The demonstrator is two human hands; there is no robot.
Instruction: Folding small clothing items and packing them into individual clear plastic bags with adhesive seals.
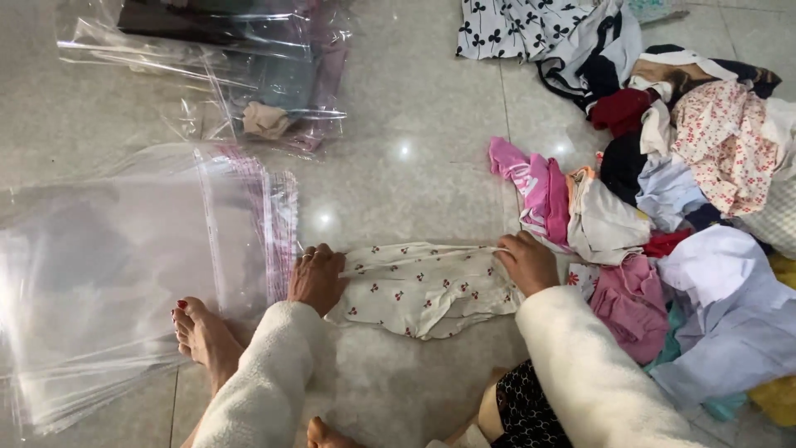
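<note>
White cherry-print garment [423, 286] was laid flat on the tile floor [414, 166], stretched by its top edge between both hands. The left hand [317, 278] was pressed on the garment's left end, fingers curled together over the cloth; the right hand [527, 262] was pinched shut on the band at its right end. Folding was judged barely begun: the piece was spread out, lower edge rumpled, no fold made yet. Left of the garment, touching the left hand, a stack of clear bags [124, 274] was lying flat, seemingly unfilled. Beyond the garment, at the far left, filled bags [249, 75] were seen, so some pieces were judged already packed. Right of the garment, a clothes pile [680, 207] was heaped loose, pink, white and dark pieces mixed, so most of the work was judged left. A bare foot [199, 332] was rested on the bag stack, just left of the garment.
</note>
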